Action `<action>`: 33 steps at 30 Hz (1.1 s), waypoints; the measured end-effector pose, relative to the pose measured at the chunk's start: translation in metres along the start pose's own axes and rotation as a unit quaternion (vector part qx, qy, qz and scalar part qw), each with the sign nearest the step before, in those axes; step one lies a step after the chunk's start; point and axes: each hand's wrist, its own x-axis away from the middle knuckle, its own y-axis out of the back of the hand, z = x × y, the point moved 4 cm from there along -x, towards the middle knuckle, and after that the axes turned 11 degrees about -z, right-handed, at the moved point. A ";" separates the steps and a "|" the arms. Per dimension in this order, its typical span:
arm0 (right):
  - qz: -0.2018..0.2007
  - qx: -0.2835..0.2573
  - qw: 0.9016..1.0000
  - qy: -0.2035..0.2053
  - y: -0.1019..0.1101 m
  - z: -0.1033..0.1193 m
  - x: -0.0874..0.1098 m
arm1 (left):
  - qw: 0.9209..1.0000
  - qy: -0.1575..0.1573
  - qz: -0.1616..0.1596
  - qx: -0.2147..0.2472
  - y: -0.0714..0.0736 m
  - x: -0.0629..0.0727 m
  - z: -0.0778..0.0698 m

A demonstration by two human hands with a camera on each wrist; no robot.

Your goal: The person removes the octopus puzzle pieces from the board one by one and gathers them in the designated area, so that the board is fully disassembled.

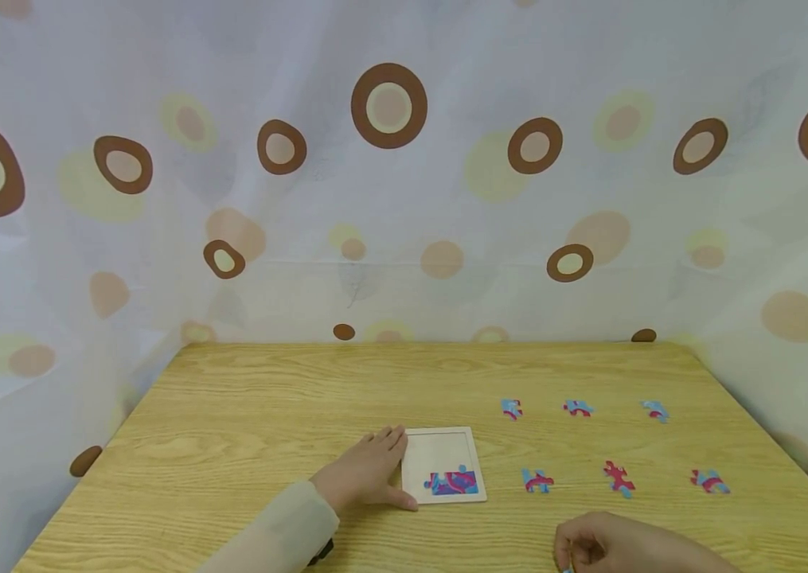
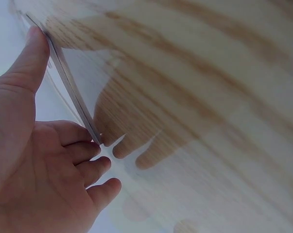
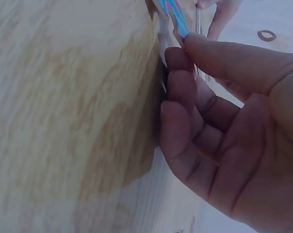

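Observation:
A square puzzle tray with a pale rim lies on the table, and joined blue, purple and pink puzzle pieces fill its lower right part. My left hand holds the tray by its left side, thumb at the near corner and fingertips at the far one. In the left wrist view the tray's thin edge runs between thumb and fingers. Close to the table's front, my right hand pinches a blue and pink puzzle piece between thumb and forefinger; the head view shows only a sliver of it.
Several loose puzzle pieces lie in two rows right of the tray, among them a red one in the near row and a blue one at the far right. Behind the wooden table hangs a patterned white curtain.

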 end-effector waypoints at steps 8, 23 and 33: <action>-0.018 0.022 1.000 -0.013 0.003 0.000 0.001 | 1.000 0.000 -0.002 0.003 0.001 0.001 -0.001; -0.083 0.135 0.987 0.032 0.024 0.026 -0.074 | 1.000 0.004 0.009 0.009 0.000 0.000 0.002; -0.108 0.209 0.972 0.007 0.007 0.023 -0.127 | 1.000 0.002 0.002 0.005 0.001 0.001 0.000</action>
